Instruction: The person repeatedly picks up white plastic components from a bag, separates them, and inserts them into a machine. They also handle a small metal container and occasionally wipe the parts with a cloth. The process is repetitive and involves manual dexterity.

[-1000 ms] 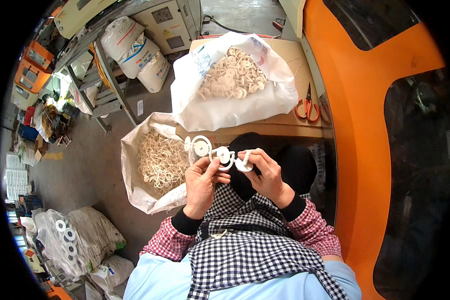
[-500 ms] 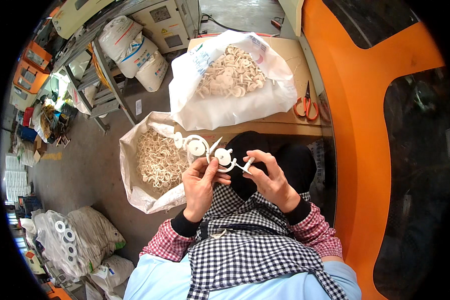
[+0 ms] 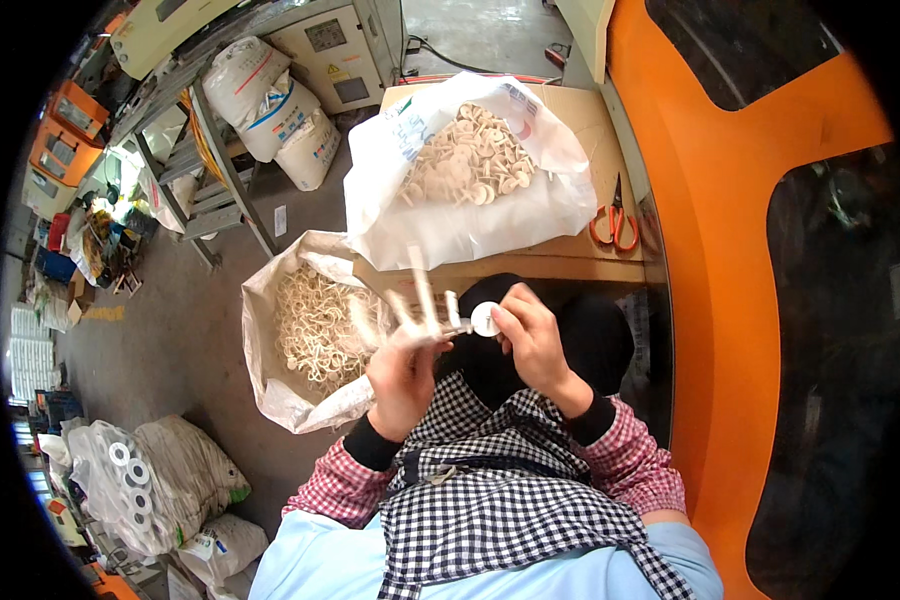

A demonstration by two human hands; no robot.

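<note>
Between my hands is a white moulded plastic runner with several stems and round parts, smeared by motion. My left hand is closed round its lower part. My right hand pinches a white stemmed disc at the runner's right end; whether the two are still joined I cannot tell. Beyond my hands, a large white bag holds many cream-coloured stemmed discs. Left of my left hand, a second open bag is filled with thin, curled plastic runners.
Orange-handled scissors lie on the cardboard-coloured tabletop at right. An orange machine rises close on my right. Full sacks stand by a metal step frame at far left. More bags sit on the floor at lower left.
The runner has been turned, so its stems now point up and away. My right hand has shifted its grip from a stem to a disc facing me.
</note>
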